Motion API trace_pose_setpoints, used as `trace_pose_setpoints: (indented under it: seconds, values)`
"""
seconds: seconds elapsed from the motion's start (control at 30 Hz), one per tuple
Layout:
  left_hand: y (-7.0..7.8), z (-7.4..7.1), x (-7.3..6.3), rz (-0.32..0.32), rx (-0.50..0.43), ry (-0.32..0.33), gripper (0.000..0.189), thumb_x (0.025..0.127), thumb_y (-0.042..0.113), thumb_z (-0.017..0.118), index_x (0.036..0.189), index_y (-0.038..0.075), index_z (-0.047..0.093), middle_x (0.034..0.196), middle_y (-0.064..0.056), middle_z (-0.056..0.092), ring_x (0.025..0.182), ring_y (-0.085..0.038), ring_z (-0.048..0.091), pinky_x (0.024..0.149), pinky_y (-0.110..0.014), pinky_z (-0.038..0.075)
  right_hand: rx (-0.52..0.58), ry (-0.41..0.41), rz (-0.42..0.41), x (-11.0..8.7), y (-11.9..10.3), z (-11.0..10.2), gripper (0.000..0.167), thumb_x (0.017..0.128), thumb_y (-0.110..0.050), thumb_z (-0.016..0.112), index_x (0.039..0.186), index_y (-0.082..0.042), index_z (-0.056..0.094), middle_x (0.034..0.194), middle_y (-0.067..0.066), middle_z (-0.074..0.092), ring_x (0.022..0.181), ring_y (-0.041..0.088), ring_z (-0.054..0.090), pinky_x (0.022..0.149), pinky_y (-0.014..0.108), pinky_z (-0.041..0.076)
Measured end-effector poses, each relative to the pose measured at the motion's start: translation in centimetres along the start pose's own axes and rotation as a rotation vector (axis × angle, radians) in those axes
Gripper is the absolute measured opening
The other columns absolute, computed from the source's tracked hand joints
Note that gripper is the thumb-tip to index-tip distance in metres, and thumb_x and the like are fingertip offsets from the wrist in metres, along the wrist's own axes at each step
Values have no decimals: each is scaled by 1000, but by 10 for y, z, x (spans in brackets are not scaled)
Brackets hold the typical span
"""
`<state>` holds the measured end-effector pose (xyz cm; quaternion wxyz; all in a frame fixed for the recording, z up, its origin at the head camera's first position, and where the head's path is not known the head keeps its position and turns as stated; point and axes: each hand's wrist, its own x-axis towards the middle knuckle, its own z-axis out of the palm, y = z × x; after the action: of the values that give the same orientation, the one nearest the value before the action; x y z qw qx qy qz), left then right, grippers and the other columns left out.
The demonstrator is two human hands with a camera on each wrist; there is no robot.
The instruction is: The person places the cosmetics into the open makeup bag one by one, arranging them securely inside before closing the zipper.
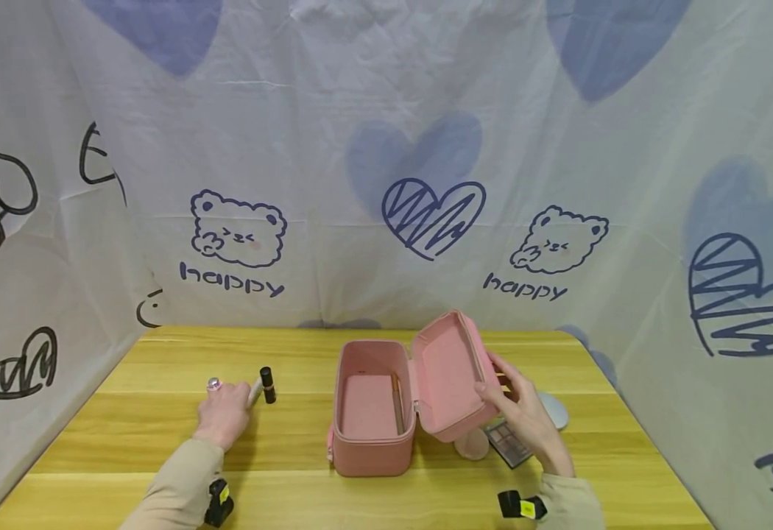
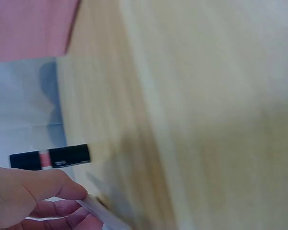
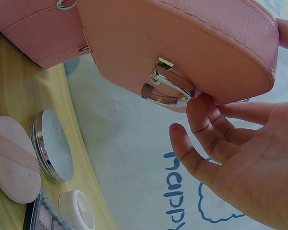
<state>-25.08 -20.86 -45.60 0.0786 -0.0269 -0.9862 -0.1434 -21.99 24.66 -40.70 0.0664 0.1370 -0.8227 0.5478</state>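
A pink makeup case (image 1: 373,460) stands on the table with its lid (image 1: 451,379) swung out to the right. My right hand (image 1: 526,412) grips the lid's outer edge, thumb on the rim and the other fingers behind it. In the right wrist view those fingers are beside the lid's metal-fitted handle (image 3: 170,88). Inside the case leans a slim brown stick (image 1: 397,403). Left of the case, my left hand (image 1: 224,414) pinches a slim whitish tube (image 2: 103,213), partly hidden by the fingers. A black lipstick tube (image 1: 267,385) with a pink band stands just beyond it.
A pink powder puff (image 1: 473,446), an eyeshadow palette (image 1: 509,444) and a silvery round compact (image 1: 554,411) lie under and right of the lid. A small white jar (image 3: 78,211) is beside them. A silver-topped pink item (image 1: 213,383) is by my left hand. Printed cloth hangs behind.
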Motion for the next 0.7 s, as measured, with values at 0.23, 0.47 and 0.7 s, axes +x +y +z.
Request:
trace_pose_setpoints:
  seconds: [0.23,0.47,0.7]
  values:
    - [7,-22,-6,-12,-136,0,16,87,4,70,82,-1,56,72,-13,55,66,-26,51,50,-34,44,5,-5,14,-1,-2,0,62,98,-20,61,154,-6,39,134,20,57,106,9,57,87,22,52]
    - [13,-39,-10,-38,-282,-33,13,91,2,67,92,-9,60,75,-16,63,53,-17,53,46,-27,45,4,-5,17,-1,-3,1,61,99,-20,61,154,-6,39,133,19,56,106,9,57,86,22,53]
    - [14,-53,-8,-68,-381,-56,32,90,0,61,113,-21,57,85,-26,67,59,-20,60,50,-29,53,3,-7,22,-1,-4,2,62,99,-20,61,155,-7,38,134,19,56,107,10,57,87,22,53]
